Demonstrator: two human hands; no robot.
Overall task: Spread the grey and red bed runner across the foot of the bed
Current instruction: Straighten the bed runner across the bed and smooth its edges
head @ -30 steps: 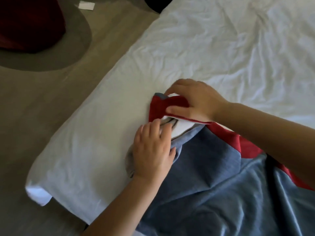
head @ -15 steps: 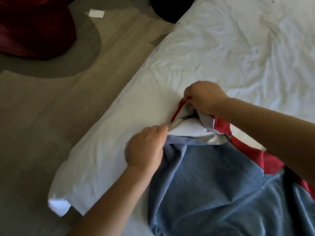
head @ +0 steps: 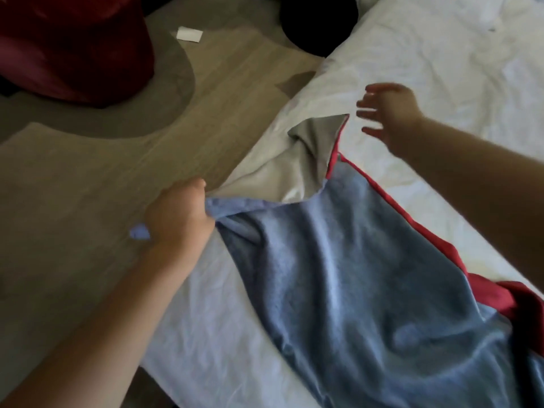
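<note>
From the head camera, the left hand [head: 179,214] grips the near edge of the bed runner [head: 338,266], fingers curled round bunched grey-blue cloth at the side of the bed [head: 441,63]. The right hand [head: 388,117] holds nothing: its fingers are spread and blurred over the white sheet, just beside the runner's upturned corner and apart from it. The runner lies rumpled across the white sheet, its red border along the far edge and its pale grey underside folded up at the corner. On the floor [head: 88,184] lie 1 white slip of paper [head: 190,33] and a dark red object [head: 73,45].
</note>
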